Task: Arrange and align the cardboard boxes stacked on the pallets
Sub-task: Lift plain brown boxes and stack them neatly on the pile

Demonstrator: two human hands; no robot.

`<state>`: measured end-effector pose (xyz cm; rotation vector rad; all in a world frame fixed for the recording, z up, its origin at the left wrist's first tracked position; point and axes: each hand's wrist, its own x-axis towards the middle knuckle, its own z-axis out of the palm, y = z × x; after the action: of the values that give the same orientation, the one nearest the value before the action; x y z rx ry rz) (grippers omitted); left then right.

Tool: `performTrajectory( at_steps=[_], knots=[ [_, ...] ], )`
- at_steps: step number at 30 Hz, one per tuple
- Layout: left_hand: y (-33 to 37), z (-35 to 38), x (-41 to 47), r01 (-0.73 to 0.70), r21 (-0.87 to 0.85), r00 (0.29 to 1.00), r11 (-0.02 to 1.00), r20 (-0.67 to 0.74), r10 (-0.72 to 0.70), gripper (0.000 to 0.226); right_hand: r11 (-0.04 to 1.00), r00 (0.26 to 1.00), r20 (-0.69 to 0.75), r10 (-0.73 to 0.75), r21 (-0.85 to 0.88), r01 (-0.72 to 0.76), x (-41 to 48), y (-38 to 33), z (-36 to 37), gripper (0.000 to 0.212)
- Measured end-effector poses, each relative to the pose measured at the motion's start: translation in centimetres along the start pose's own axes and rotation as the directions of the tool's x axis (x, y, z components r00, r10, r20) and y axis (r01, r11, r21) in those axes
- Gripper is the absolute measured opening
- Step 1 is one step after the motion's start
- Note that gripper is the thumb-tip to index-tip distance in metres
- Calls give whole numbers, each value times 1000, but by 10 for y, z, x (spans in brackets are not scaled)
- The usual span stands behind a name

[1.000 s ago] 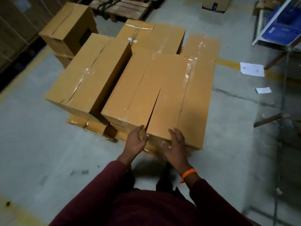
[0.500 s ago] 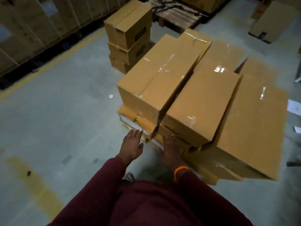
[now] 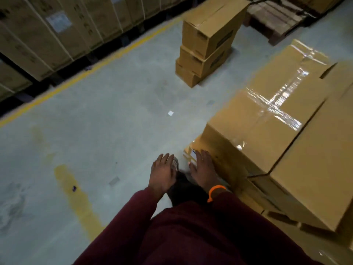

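Observation:
Long taped cardboard boxes lie side by side on a low pallet at the right; the nearest taped box (image 3: 267, 119) has shiny tape across its top, and a plain box (image 3: 313, 169) lies to its right. A flat lower box (image 3: 193, 148) sticks out under the taped box at the stack's corner. My right hand (image 3: 203, 168), with an orange wristband, hovers with straight fingers over that corner; contact is unclear. Over the bare floor just left of it is my left hand (image 3: 162, 172), fingers straight, holding nothing.
A stack of three smaller boxes (image 3: 208, 41) stands on the floor ahead. Strapped cartons (image 3: 57, 31) line the left behind a yellow floor line (image 3: 91, 67). A bare wooden pallet (image 3: 275, 20) sits at the far right. Grey concrete floor (image 3: 95, 131) stretches to the left.
Both hands have let go of the box's front edge and dropped to the stack's left corner. My view has swung left, so the boxes now sit at the right.

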<state>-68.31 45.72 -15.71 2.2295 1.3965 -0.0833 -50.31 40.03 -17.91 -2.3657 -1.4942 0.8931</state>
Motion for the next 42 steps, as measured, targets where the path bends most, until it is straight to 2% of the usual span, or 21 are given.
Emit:
performTrajectory(
  at_steps=[1, 5, 8, 13, 20, 23, 26, 29, 33, 36, 39, 42],
  knots=[
    [-16, -11, 21, 1, 5, 1000, 1000, 0, -1, 59, 1000, 1000, -11, -2, 8, 2, 27, -13, 1, 78],
    [-68, -70, 108, -1, 54, 999, 999, 51, -2, 60, 998, 999, 38, -8, 57, 5, 139, -77, -14, 60],
    [-87, -125, 179, 24, -16, 1000, 1000, -18, -24, 59, 987, 1000, 7, -4, 159, 3, 215, -128, -38, 59],
    [-106, -187, 280, 18, -94, 996, 995, -83, -26, 60, 980, 998, -41, 55, 195, -46, 306, -189, -72, 54],
    [-155, -235, 433, -139, -59, 988, 988, 53, 142, 63, 946, 968, -70, 242, 238, -220, 423, -220, -74, 59],
    [-176, -276, 512, -160, -70, 983, 985, 78, 165, 62, 921, 941, -114, 318, 271, -278, 474, -242, -92, 59],
    [-182, -322, 583, -156, -115, 983, 981, 74, 165, 61, 901, 917, -197, 346, 344, -266, 519, -273, -117, 57],
    [-170, -342, 636, -194, -107, 969, 975, 134, 208, 61, 867, 897, -210, 390, 413, -280, 552, -295, -132, 61],
    [-137, -337, 693, -267, -137, 922, 954, 251, 295, 63, 757, 810, -237, 537, 559, -339, 592, -288, -158, 56],
    [-104, -332, 744, -326, -129, 873, 936, 339, 351, 64, 645, 699, -251, 670, 663, -380, 629, -258, -179, 52],
    [-61, -335, 809, -269, -162, 877, 950, 368, 311, 63, 492, 586, -206, 783, 782, -382, 680, -223, -204, 52],
    [-17, -340, 883, -192, -202, 886, 960, 385, 259, 59, 314, 516, -97, 851, 881, -353, 744, -186, -233, 53]
  ],
)
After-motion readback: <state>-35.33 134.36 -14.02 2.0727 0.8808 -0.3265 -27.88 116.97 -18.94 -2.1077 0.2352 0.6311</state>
